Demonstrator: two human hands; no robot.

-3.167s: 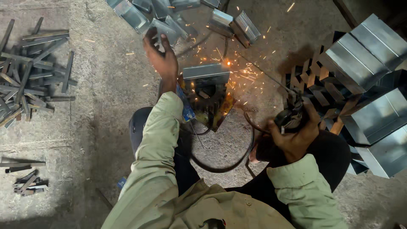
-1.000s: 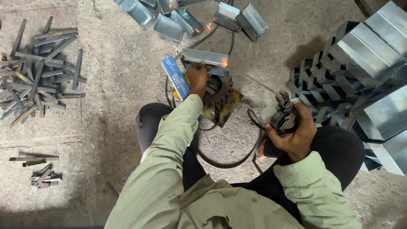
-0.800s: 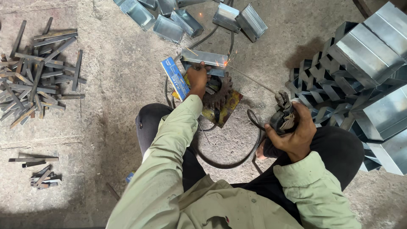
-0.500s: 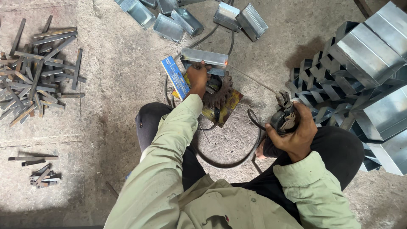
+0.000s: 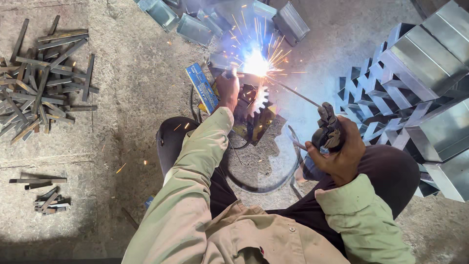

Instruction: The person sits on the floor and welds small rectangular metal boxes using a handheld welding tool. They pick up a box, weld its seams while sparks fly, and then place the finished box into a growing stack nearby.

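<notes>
Sparks burst white and blue at the top of a small metal box piece, and everything else is placed from that bright spot. The left hand sits just below it, clenched on the near edge of the box piece, which rests on a rusty toothed gear stand on the concrete floor. The right hand is lower right of the sparks, grasping a dark electrode holder; a thin welding rod runs from it up-left to the spark point. A blue flat packet lies slanted just left of the left hand, its long edge touching the stand's side. A black cable loops on the floor below the stand, between the person's knees.

Above the sparks, finished metal boxes lie scattered near the frame's top edge. To the right, a tall stack of folded sheet-metal channels crowds close to the right hand, leaving little room on that side. Far left of the sparks, a heap of short flat steel strips lies well apart, with a smaller cluster of offcuts lower down. Between that heap and the left arm the floor is a broad open stretch.
</notes>
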